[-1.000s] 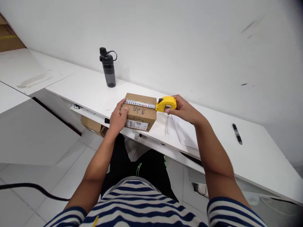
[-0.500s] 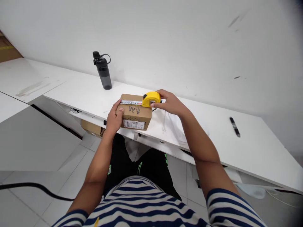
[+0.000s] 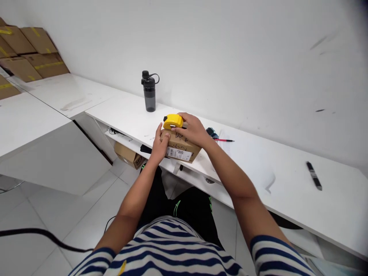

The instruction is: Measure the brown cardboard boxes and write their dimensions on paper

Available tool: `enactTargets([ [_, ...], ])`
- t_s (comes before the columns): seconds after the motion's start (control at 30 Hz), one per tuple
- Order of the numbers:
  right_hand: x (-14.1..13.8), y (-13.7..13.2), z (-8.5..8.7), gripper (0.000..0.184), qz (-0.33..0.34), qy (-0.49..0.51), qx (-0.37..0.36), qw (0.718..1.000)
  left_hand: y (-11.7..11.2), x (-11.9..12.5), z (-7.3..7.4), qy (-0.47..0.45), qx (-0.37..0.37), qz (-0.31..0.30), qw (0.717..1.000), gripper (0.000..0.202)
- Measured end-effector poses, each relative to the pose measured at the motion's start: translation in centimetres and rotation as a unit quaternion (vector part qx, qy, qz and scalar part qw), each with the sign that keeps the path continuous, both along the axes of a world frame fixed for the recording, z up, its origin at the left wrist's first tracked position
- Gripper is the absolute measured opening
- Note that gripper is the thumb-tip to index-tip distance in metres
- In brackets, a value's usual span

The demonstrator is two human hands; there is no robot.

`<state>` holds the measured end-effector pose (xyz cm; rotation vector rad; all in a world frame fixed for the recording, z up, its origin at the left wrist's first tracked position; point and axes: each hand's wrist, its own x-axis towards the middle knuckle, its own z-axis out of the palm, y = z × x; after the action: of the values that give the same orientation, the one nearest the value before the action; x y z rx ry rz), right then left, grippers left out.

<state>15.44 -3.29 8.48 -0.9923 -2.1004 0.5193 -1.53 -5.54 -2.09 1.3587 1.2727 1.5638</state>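
Left hand (image 3: pixel 160 145) holds box (image 3: pixel 184 147); right (image 3: pixel 194 129), tape measure (image 3: pixel 173 120).

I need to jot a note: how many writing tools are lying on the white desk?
2: a red-and-black pen or pencil to the right of the cardboard box, and a black marker farther right. Others might be hidden behind the box.

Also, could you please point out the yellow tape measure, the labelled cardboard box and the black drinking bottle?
Yellow tape measure (image 3: pixel 173 120), head view: on its case.
Labelled cardboard box (image 3: pixel 179 154), head view: on the white label of its near side.
Black drinking bottle (image 3: pixel 149 93), head view: on its body, below the lid.
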Motion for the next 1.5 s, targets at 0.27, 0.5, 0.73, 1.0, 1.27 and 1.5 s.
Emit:
enactTargets([
  [0.27,3.9,-19.2,-13.1,0.051,-0.145,0.399,-0.248,0.871,1.8,0.4,-1.4,-0.049,0.013,0.065,0.997,0.062],
  [0.5,4.8,-26.6,-19.3,0.036,-0.284,0.508,-0.306,0.754,3.9,2.9,1.1,0.0,0.122,0.208,0.971,0.068],
  [0.73,6.8,-26.5,-18.0,0.038,-0.387,0.489,-0.157,0.766,-7.8,9.3,0.7,0.077,0.166,-0.251,0.95,0.065],
  [1.0,10.0,-23.7,-16.1,0.076,-0.247,0.166,-0.076,0.951,-10.6,13.4,-0.3,-0.028,-0.173,-0.553,0.815,0.071],
  [1.27,20.9,-7.5,-7.8,0.049,-0.399,-0.17,-0.066,0.898,-1.5,14.7,2.8,0.213,-0.04,-0.563,0.798,0.051],
  [1.5,22.3,6.4,-10.2,0.041,-0.306,-0.341,-0.123,0.88,4.8,19.3,1.8,0.319,-0.03,-0.557,0.767,0.07],
])
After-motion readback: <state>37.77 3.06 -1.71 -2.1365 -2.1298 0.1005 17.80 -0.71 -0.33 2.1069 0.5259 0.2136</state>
